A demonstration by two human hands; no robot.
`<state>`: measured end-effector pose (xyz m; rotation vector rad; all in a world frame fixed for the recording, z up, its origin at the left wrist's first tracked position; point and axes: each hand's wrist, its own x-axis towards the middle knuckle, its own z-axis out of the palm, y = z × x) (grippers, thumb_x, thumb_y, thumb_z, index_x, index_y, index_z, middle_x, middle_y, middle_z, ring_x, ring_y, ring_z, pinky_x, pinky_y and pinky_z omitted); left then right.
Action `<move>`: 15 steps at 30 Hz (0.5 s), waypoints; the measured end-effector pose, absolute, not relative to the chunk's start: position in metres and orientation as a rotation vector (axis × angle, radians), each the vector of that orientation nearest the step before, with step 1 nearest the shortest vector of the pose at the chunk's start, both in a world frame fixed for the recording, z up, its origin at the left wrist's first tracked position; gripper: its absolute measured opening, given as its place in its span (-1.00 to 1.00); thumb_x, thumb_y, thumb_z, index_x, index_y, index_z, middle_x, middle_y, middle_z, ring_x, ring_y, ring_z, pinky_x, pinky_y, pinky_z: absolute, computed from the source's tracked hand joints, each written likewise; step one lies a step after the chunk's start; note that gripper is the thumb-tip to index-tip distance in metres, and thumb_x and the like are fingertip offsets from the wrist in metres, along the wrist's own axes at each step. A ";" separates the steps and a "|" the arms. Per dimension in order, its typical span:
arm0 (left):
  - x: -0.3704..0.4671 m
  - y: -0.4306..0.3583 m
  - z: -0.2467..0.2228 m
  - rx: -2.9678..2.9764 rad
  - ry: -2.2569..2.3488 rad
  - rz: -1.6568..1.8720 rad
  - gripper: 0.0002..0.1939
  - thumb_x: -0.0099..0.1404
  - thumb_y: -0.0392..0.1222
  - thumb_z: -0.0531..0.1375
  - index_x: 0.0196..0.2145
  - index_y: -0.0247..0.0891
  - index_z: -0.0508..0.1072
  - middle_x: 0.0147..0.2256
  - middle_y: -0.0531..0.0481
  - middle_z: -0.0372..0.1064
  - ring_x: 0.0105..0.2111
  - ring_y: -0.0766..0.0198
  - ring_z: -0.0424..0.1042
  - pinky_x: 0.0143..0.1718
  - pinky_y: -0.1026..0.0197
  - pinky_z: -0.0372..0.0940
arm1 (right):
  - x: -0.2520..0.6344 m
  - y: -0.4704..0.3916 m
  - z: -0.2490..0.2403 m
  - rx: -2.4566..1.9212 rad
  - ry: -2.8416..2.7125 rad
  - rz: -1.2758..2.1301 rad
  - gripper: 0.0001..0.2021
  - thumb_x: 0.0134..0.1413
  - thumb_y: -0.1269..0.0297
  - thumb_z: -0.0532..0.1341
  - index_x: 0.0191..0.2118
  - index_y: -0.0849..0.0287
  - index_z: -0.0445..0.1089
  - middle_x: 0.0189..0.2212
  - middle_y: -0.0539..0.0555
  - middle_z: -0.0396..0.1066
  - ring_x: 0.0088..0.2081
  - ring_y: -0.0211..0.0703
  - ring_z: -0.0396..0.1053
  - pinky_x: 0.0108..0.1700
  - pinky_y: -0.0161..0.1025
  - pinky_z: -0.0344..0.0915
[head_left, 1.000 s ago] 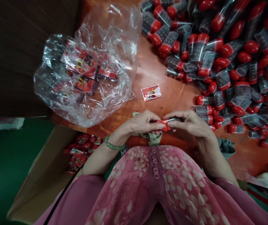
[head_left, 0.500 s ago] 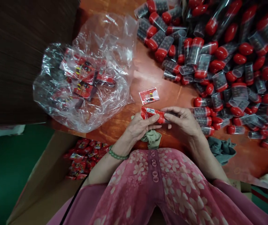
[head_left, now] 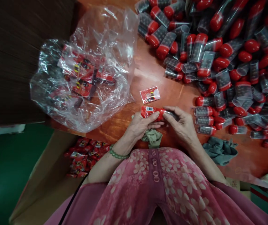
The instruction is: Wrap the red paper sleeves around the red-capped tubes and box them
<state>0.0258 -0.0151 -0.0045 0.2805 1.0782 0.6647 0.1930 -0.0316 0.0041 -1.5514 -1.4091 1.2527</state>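
Observation:
My left hand [head_left: 143, 125] grips a red printed wrapper [head_left: 148, 111] with a white barcode label, thumb on top. In my right hand [head_left: 181, 122] is a clear tube with a red end [head_left: 172, 114], its red part against the wrapper's right side. Fingers partly hide where the two meet. Just beyond my hands a flat red and white printed packet [head_left: 150, 95] lies on the orange-brown table [head_left: 145, 68]. A pale green crumpled cloth [head_left: 153, 138] rests below my left hand.
Many red-capped clear tubes [head_left: 205, 64] cover the right side. A clear plastic bag [head_left: 105, 37] with red packets lies left. Below it, a cardboard box [head_left: 40, 178] holds red packets [head_left: 84, 156]. A dark green cloth [head_left: 220, 150] sits near my right forearm.
My right hand has shifted slightly, showing more of the clear tube beyond its fingers. The wrapper has turned a little, and its barcode label now faces up more squarely.

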 end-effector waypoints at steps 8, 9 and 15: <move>0.026 -0.016 -0.004 0.320 1.090 0.697 -0.51 -0.13 0.03 0.50 -0.31 -0.36 0.57 -0.39 -0.04 0.58 -0.43 0.30 0.56 -0.38 0.33 0.47 | 0.196 -0.026 0.006 -1.520 -1.514 1.255 -0.80 0.15 0.18 0.29 -0.14 0.13 0.53 -0.22 0.07 0.49 -0.15 -0.14 0.44 -0.05 -0.16 0.37; 0.026 -0.016 -0.004 0.325 1.091 0.686 -0.50 -0.14 0.04 0.51 -0.31 -0.36 0.57 -0.40 -0.04 0.58 -0.44 0.30 0.55 -0.38 0.32 0.47 | 0.198 -0.025 0.006 -1.517 -1.474 1.328 -0.77 0.15 0.17 0.30 -0.10 0.12 0.52 -0.18 0.07 0.49 -0.14 -0.14 0.45 -0.05 -0.16 0.37; 0.021 -0.015 -0.009 0.446 1.069 0.630 -0.51 -0.14 0.05 0.50 -0.32 -0.33 0.60 -0.38 -0.05 0.58 -0.39 0.29 0.54 -0.33 0.31 0.43 | 0.204 -0.021 0.006 -1.409 -1.264 1.666 -0.66 0.10 0.14 0.35 0.00 0.06 0.51 -0.15 0.04 0.51 -0.16 -0.17 0.47 -0.06 -0.19 0.40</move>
